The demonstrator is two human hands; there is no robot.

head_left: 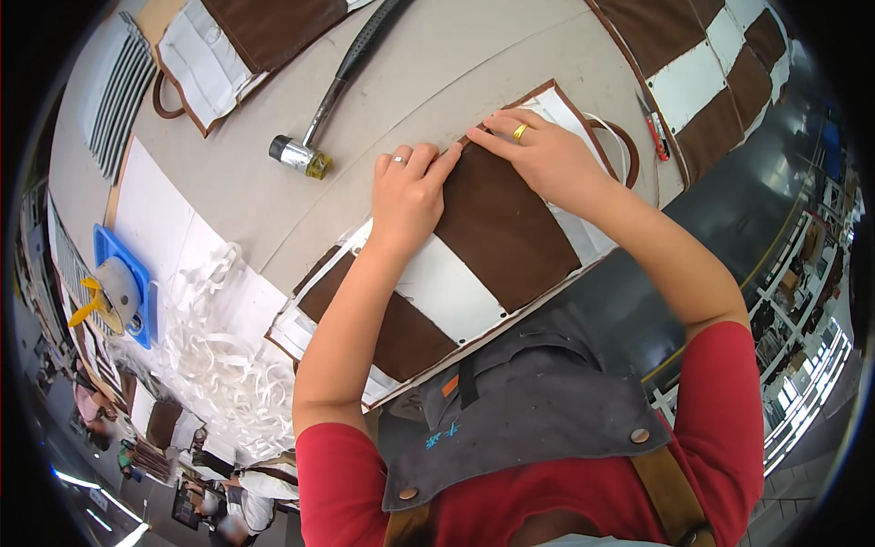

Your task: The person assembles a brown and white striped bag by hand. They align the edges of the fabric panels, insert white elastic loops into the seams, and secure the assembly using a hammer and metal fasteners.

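Observation:
A flat panel of brown and white sheet material (510, 223) lies slantwise in front of me, its rim edged in thin brown trim. A brown loop handle (633, 150) shows at its right end. My left hand (410, 190) is closed on the panel's far edge, fingertips bent down against the trim. Close beside it, my right hand (547, 162) pinches the same brown trim, its forearm crossing the panel's right end. The fingertips of both hands nearly meet. Whatever lies under them is hidden.
Beyond the panel lies a mallet (305, 155). A red cutter (657, 135) rests at right near stacked brown-and-white panels (693, 82). At left are a blue tray (146, 292) holding a tape roll, a heap of white strips (219, 365) and grey rods (121, 109). Another handled panel (205, 64) lies far left.

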